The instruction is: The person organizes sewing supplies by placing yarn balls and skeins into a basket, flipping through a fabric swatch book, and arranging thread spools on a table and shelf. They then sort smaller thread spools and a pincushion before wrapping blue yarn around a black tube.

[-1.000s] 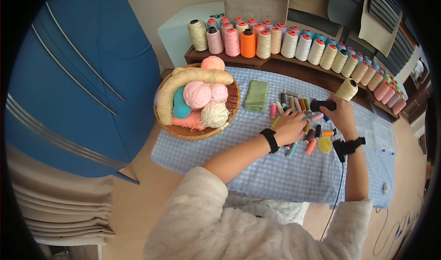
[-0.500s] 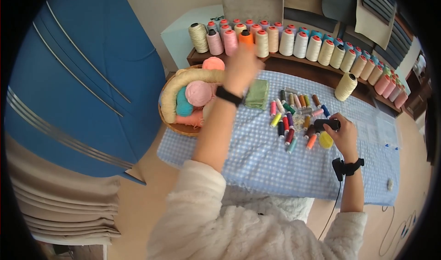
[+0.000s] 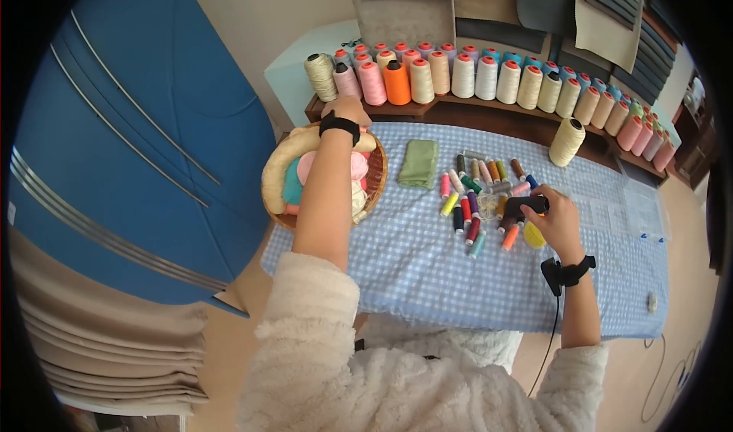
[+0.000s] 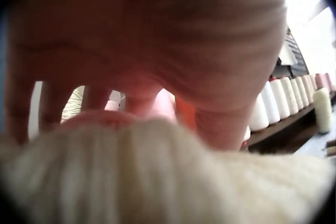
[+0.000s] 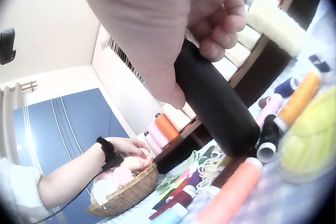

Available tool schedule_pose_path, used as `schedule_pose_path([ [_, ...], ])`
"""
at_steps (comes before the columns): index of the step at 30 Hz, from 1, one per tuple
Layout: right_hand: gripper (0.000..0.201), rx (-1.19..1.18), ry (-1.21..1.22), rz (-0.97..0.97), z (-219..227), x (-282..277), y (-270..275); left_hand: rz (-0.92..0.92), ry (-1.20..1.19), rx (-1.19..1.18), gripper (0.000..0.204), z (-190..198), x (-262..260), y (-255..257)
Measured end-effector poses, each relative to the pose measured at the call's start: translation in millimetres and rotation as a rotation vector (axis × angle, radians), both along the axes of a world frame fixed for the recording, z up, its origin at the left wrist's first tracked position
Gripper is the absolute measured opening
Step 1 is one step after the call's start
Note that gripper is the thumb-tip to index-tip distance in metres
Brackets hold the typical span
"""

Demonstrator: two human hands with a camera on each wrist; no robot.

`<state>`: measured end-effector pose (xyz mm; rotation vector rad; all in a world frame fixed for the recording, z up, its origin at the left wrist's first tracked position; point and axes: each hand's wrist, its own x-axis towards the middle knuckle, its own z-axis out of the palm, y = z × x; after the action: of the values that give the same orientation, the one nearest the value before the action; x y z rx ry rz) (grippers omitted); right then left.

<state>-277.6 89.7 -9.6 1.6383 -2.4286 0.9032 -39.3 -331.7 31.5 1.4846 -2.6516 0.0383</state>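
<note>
My left hand (image 3: 347,111) reaches over the far side of the wicker basket (image 3: 379,180), its fingers spread down about a coral yarn ball (image 4: 97,119). A thick cream skein (image 4: 157,176) fills the front of the left wrist view and hides the fingertips. Pink, teal and white yarn lie in the basket beneath the forearm. Over the small thread spools, my right hand (image 3: 561,222) grips a smooth black cylinder (image 5: 218,103) between thumb and fingers. The cylinder's lower end overlaps the spools in the right wrist view. A coral spool (image 5: 231,192) and a yellow disc (image 5: 310,145) lie close by.
Large thread cones (image 3: 463,77) line a curved wooden shelf behind the table. One cream cone (image 3: 566,142) stands on the checked cloth (image 3: 412,279). A folded green cloth (image 3: 418,163) lies beside the basket, and a clear plastic case (image 3: 641,211) sits at the right.
My left hand has left the spools and swung left to the far side of the basket. My right hand, moved slightly toward me, keeps hold of the black cylinder; the cream cone stands uncovered.
</note>
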Motion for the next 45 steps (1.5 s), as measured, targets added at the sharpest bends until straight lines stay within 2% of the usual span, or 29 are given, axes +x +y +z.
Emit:
schedule_pose_path([
  [2,0.030,-0.011,0.002,0.005,-1,-2,2,0.006,0.171,0.019,0.049,21,3,17],
  [3,0.030,-0.016,0.004,0.008,-2,-3,4,-0.010,0.341,0.079,0.047,30,8,23],
  [6,0.030,-0.009,-0.005,-0.003,-2,-3,6,-0.217,0.785,0.246,0.043,25,9,-7],
  [7,0.030,-0.013,-0.019,-0.007,0,-3,7,-0.255,0.804,0.418,0.044,40,10,3],
  [10,0.030,-0.013,-0.059,-0.014,3,-2,8,-0.379,1.087,0.676,0.045,68,11,61],
  [13,0.028,-0.020,-0.100,-0.016,7,0,7,-0.615,1.180,0.796,0.048,79,11,83],
  [15,0.027,-0.055,-0.127,-0.006,7,-1,6,-0.660,1.224,0.853,0.049,87,10,99],
  [19,0.027,-0.131,-0.111,0.021,0,-5,4,-0.825,1.464,0.929,0.050,88,-7,110],
  [22,0.027,-0.159,-0.125,0.017,-1,-2,2,-0.846,1.723,1.229,0.046,79,-22,127],
  [23,0.028,-0.179,-0.134,0.013,-4,-2,1,-0.813,1.761,1.206,0.047,74,-29,136],
  [26,0.030,-0.209,-0.152,-0.007,-12,-3,-1,-0.728,1.763,1.271,0.049,51,-48,171],
  [28,0.030,-0.259,-0.167,-0.015,-22,-7,-4,-0.707,1.607,1.392,0.048,23,-59,178],
  [30,0.032,-0.286,-0.164,-0.022,-27,-8,-4,-0.670,1.552,1.530,0.048,-7,-72,182],
  [33,0.034,-0.299,-0.141,-0.017,-35,-10,-4,-0.630,1.454,1.644,0.045,-33,-83,192],
  [35,0.033,-0.287,-0.209,0.002,-40,-10,-4,-0.590,1.406,1.669,0.045,-49,-92,194],
  [37,0.033,-0.239,-0.250,0.026,-45,-16,-3,-0.556,1.377,1.676,0.047,-61,-98,197],
  [40,0.034,-0.194,-0.262,0.039,-51,-21,-2,-0.525,1.338,1.820,0.048,-70,-102,196],
  [44,0.033,-0.147,-0.270,0.052,-59,-28,-1,-0.439,1.311,2.115,0.047,-81,-100,197],
  [45,0.033,-0.150,-0.272,0.062,-61,-30,-2,-0.491,1.302,2.049,0.050,-88,-101,196],
])
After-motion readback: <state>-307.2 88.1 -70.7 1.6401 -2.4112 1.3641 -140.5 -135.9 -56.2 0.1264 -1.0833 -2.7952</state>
